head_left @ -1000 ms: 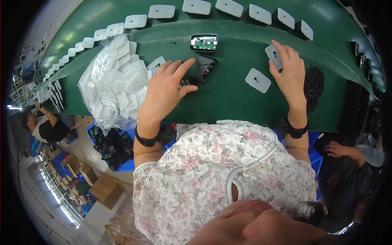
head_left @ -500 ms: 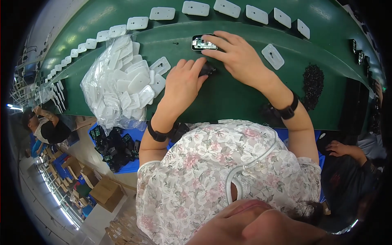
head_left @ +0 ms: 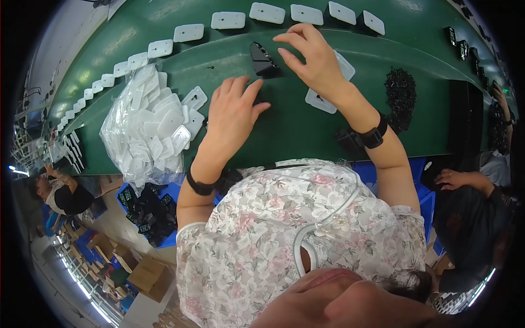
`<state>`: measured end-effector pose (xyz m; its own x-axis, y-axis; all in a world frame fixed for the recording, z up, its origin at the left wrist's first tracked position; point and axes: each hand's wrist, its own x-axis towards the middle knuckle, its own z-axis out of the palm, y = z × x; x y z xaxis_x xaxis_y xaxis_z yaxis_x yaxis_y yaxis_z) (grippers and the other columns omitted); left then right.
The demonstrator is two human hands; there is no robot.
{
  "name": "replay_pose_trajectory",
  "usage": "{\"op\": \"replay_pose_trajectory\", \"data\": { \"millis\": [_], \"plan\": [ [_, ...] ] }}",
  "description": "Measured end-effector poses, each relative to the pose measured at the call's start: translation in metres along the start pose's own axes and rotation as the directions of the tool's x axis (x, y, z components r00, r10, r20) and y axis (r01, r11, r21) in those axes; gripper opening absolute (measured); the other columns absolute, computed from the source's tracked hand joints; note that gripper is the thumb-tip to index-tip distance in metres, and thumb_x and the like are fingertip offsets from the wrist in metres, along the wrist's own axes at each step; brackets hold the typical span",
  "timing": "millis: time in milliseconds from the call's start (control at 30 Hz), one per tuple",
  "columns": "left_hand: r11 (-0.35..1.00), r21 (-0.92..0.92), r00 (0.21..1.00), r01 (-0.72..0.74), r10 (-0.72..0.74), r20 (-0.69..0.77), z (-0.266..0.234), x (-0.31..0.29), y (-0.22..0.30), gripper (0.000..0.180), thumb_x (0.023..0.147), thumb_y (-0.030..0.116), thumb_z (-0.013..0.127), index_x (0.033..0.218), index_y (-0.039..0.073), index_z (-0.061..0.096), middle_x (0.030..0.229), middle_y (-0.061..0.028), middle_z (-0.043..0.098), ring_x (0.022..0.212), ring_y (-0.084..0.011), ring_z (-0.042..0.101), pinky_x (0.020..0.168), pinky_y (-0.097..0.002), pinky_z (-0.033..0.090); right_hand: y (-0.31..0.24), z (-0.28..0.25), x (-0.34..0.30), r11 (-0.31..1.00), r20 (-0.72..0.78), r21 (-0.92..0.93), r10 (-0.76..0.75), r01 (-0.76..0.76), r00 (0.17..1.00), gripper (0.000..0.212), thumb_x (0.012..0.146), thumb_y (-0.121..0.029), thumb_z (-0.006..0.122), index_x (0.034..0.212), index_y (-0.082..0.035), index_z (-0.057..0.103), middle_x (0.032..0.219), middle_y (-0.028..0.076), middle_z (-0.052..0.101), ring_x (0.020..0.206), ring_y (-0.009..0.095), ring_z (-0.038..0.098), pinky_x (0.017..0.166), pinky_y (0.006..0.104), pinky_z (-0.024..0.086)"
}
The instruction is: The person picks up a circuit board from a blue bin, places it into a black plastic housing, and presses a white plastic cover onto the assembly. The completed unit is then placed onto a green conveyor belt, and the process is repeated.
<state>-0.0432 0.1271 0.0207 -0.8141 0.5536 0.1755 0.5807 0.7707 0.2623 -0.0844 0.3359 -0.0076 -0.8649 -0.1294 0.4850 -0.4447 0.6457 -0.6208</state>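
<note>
A black housing (head_left: 263, 60) stands tilted on the green table between my hands, apart from both. My left hand (head_left: 232, 109) is low over the table with its thumb spread from the fingers; I see nothing held. A small dark patch shows by its index finger, too unclear to name. My right hand (head_left: 313, 57) is raised to the right of the housing, fingers apart and curved, with nothing visible in them. Beneath the right wrist lies a white cover (head_left: 318, 103), partly hidden. Another white cover (head_left: 344, 65) shows behind that hand.
A clear plastic bag (head_left: 128, 131) of white covers sits on the left. White-topped units (head_left: 228, 20) line the far side in an arc. Small black parts (head_left: 400, 98) are heaped on the right. Blue bins (head_left: 429, 208) stand below the edge. A co-worker's hand (head_left: 451, 179) is at right.
The housing lay flat with its circuit board facing up under my right fingers; now it stands tilted, free of them. My right hand has lifted away, and my left hand has moved left. The view shifted.
</note>
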Motion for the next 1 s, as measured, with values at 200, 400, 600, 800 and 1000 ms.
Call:
{"op": "replay_pose_trajectory", "data": {
  "millis": [200, 400, 600, 800, 1000],
  "plan": [
    [0.996, 0.069, 0.995, -0.058, 0.052, 0.091, 0.014, 0.005, 0.002, 0.03, 0.078, 0.023, 0.069, 0.102, 0.006, 0.062, 0.1, -0.0074, 0.061, 0.1, -0.026, 0.055, 0.086, -0.0385, 0.043, -0.002, 0.031, -0.003, 0.984, 0.162, -0.052, -0.158, 0.169, 0.974, 0.032, 0.08, -0.027, 0.07, 0.11, -0.018, 0.065, 0.112, 0.01, 0.054, 0.099, 0.029, 0.055, 0.079, 0.0364, 0.048],
    [0.997, 0.082, 0.996, 0.012, -0.02, 0.09, 0.013, -0.012, -0.004, 0.027, 0.079, 0.023, 0.068, 0.098, 0.006, 0.062, 0.098, -0.007, 0.061, 0.098, -0.0257, 0.056, 0.087, -0.0384, 0.043, -0.001, 0.058, 0.004, 0.957, 0.315, -0.243, -0.075, 0.156, 0.946, 0.045, 0.073, -0.027, 0.074, 0.112, -0.014, 0.057, 0.109, 0.013, 0.052, 0.1, 0.032, 0.053, 0.08, 0.0387, 0.05],
    [0.999, 0.033, 0.999, 0.0, -0.002, 0.05, 0.016, -0.01, -0.008, 0.028, 0.079, 0.02, 0.068, 0.101, 0.006, 0.061, 0.103, -0.0073, 0.062, 0.101, -0.0263, 0.055, 0.087, -0.0382, 0.044, 0.013, 0.012, -0.002, 0.983, 0.104, 0.179, 0.009, -0.028, 0.994, 0.042, 0.079, -0.008, 0.059, 0.121, -0.006, 0.054, 0.111, 0.011, 0.055, 0.096, 0.023, 0.057, 0.087, 0.0307, 0.046],
    [0.992, -0.057, 0.992, -0.116, 0.118, 0.04, 0.035, 0.017, -0.011, 0.028, 0.081, 0.014, 0.065, 0.108, 0.007, 0.061, 0.113, -0.0068, 0.06, 0.107, -0.0261, 0.054, 0.086, -0.0387, 0.045, 0.047, -0.057, -0.04, 0.749, 0.038, 0.51, 0.471, -0.422, 0.881, 0.037, 0.092, -0.005, 0.053, 0.128, 0.0, 0.053, 0.122, 0.008, 0.058, 0.109, 0.012, 0.055, 0.094, 0.0245, 0.041],
    [0.913, -0.131, 0.922, -0.386, 0.385, -0.037, 0.077, 0.073, 0.012, 0.042, 0.076, 0.004, 0.061, 0.117, 0.008, 0.056, 0.122, -0.0049, 0.056, 0.113, -0.0246, 0.052, 0.087, -0.0392, 0.046, 0.048, -0.06, -0.066, 0.796, -0.046, 0.107, 0.602, -0.595, 0.797, 0.028, 0.091, -0.013, 0.057, 0.118, -0.004, 0.061, 0.11, 0.01, 0.066, 0.099, 0.016, 0.063, 0.086, 0.0271, 0.048]
  ]
}}
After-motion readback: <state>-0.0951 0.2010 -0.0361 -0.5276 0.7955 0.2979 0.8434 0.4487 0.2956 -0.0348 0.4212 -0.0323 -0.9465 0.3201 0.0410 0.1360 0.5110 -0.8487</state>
